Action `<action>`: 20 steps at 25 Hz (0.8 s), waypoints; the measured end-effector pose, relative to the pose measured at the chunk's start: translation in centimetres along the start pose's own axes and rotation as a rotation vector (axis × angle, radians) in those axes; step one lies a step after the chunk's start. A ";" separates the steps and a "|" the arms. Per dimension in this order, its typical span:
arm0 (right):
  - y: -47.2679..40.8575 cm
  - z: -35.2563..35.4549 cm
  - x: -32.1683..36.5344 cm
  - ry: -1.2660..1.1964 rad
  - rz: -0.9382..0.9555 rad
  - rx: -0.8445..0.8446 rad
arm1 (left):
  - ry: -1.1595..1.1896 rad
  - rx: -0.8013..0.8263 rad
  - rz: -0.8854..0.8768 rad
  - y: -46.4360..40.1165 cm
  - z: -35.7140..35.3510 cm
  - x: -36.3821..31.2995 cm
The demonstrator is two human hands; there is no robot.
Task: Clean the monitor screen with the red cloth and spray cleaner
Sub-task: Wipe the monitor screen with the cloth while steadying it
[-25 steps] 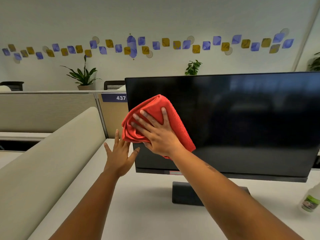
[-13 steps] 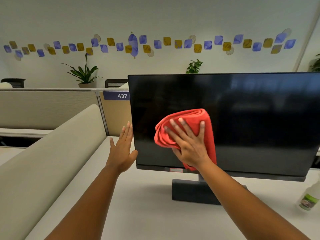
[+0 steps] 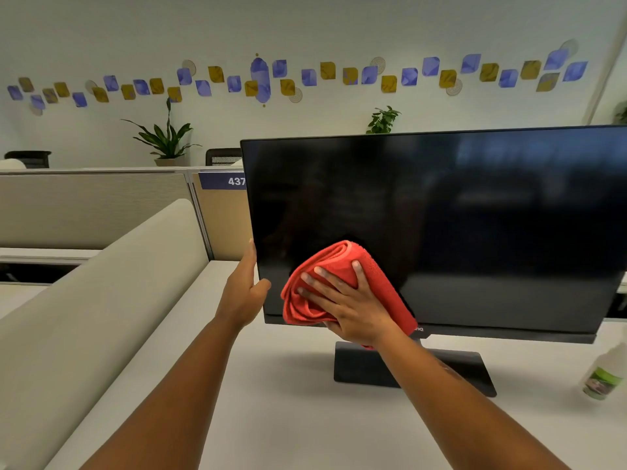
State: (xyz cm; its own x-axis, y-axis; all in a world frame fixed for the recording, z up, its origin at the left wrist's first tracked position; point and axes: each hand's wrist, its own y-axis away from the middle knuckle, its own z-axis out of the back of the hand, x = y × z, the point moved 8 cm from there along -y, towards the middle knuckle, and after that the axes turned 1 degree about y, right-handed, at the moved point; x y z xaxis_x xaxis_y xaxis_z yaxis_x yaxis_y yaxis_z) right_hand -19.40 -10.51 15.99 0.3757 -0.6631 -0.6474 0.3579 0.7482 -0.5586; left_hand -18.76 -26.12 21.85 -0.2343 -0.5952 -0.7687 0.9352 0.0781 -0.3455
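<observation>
- Red cloth (image 3: 369,283), soft and bunched into loose folds, sits pressed flat against the lower left of the monitor screen (image 3: 441,232) under the right hand (image 3: 353,307); its fingers (image 3: 320,283) are spread wide over the cloth, pushing rather than pinching.
- Left hand (image 3: 242,293) braces the monitor's left edge, thumb at the front; its other fingers lie along or behind the edge, and I cannot tell how tightly they grip.
- Such a thin panel on a narrow stand (image 3: 407,371) looks likely to rock, so bracing the frame seems wise, with gentle pressure on the glossy, easily marked glass.
- Spray bottle (image 3: 607,374) stands untouched at the far right of the table (image 3: 271,418); light plastic, best taken around its body.
</observation>
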 end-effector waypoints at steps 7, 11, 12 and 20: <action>6.8 0.8 -6.0 0.011 -0.300 -0.030 | 0.049 -0.060 0.053 0.4 0.5 1.1; 11.5 1.7 -12.3 -0.029 -0.660 -0.046 | 0.029 -0.069 0.043 0.2 0.2 1.2; 12.3 2.1 -13.6 -0.042 -0.769 -0.065 | 0.017 -0.074 0.054 0.2 0.2 1.2; 8.5 5.7 -18.9 -0.148 -1.103 -0.282 | -0.413 -0.329 -0.250 -1.3 2.0 -7.8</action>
State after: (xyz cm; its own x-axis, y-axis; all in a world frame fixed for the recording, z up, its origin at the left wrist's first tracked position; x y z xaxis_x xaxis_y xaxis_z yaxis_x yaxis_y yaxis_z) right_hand -18.57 8.24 26.49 0.0799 -0.9430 0.3232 0.3571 -0.2756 -0.8925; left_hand -17.59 -23.20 29.34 -0.2524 -0.8850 -0.3914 0.7178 0.1000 -0.6890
